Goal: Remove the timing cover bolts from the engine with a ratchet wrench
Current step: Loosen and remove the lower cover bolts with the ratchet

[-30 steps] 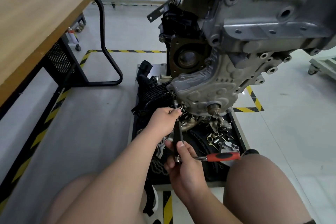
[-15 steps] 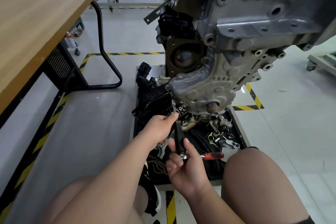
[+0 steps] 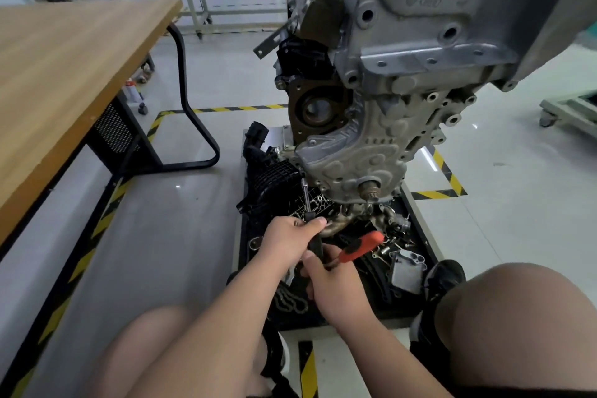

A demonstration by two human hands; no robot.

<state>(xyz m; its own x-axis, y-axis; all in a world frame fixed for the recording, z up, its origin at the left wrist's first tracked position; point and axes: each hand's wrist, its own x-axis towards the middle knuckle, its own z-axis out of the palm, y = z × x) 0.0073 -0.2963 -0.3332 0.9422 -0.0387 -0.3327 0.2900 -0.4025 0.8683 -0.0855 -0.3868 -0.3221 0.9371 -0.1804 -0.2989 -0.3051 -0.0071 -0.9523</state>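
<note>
The engine [image 3: 420, 52] hangs upright ahead of me, its grey timing cover [image 3: 352, 165] at the bottom with a shaft stub [image 3: 371, 189] sticking out. A ratchet wrench with a red handle [image 3: 361, 245] carries a long extension bar [image 3: 307, 200] whose socket tip reaches the cover's lower left edge. My left hand [image 3: 290, 239] pinches the extension bar just above its black section. My right hand [image 3: 329, 281] grips the ratchet at its head, the red handle pointing up and right. The bolt under the socket is hidden.
A black tray [image 3: 416, 310] on the floor below the engine holds loose parts, a chain and a black intake piece [image 3: 268, 178]. A wooden table [image 3: 64, 81] with black legs stands at the left. My bare knees fill the bottom. Yellow-black tape marks the floor.
The red handle has swung from pointing right to pointing up and right. Both hands stay on the tool, and the view has shifted slightly closer and lower.
</note>
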